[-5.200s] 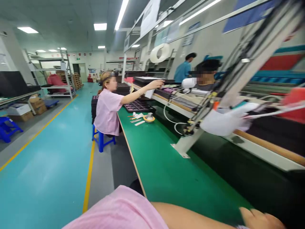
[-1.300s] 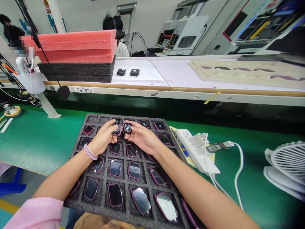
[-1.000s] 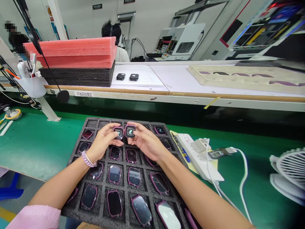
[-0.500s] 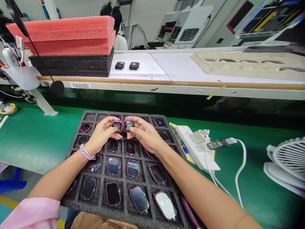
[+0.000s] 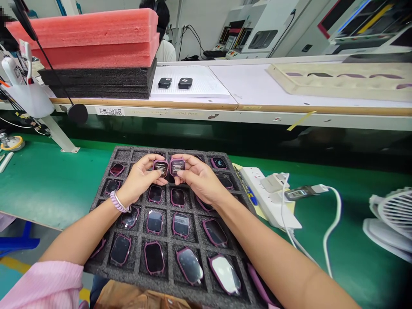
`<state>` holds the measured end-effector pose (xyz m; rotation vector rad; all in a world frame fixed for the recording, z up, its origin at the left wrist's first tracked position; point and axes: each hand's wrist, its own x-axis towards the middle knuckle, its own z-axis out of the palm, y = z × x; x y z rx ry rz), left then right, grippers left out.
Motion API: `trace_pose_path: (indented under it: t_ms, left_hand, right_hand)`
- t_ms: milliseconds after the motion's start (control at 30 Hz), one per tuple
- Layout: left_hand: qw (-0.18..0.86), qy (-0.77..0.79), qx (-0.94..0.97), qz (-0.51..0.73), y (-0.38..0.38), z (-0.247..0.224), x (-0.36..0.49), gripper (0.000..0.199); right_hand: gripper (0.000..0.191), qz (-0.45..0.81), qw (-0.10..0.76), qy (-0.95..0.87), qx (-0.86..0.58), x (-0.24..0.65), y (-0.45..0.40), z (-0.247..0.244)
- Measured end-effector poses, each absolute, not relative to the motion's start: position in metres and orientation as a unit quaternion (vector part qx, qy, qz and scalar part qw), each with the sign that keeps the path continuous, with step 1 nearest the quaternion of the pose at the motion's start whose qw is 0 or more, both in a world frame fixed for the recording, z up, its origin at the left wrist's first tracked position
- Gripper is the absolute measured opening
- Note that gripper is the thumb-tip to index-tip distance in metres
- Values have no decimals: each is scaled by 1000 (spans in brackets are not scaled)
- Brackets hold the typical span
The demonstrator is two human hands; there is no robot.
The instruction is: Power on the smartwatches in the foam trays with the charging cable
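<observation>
Between thumb and fingers, my left hand [image 5: 143,175] grips a purple-framed smartwatch [image 5: 161,168] without a strap. A matching smartwatch [image 5: 177,166] is gripped by my right hand [image 5: 199,176]. Both screens are lit with lines of small text, and the two watches are side by side, nearly touching. They are above a dark grey foam tray [image 5: 137,268] whose square pockets hold several more purple-framed watches, most with dark screens. One watch [image 5: 219,162] at the tray's far right shows a lit display. My forearms hide some of the pockets.
Right of the tray are a white power strip [image 5: 270,201] with a plugged-in adapter and cables, and a white fan [image 5: 392,219]. A raised shelf [image 5: 219,101] behind carries stacked pink foam [image 5: 96,38], two small black devices and a cream tray [image 5: 341,86]. A person sits beyond.
The whole view has shifted slightly, so the scene sits a little more to the right. Both hands still hold the two watches side by side.
</observation>
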<state>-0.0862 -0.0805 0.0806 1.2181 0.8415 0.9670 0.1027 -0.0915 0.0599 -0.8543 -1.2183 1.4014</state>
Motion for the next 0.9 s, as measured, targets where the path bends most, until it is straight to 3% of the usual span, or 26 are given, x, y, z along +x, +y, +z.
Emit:
trace_pose_path:
  t_ms: [900]
  left_hand:
    - [635, 363, 532, 427, -80, 79, -87, 41]
  right_hand:
    - [45, 579, 516, -531, -342, 104, -91, 55]
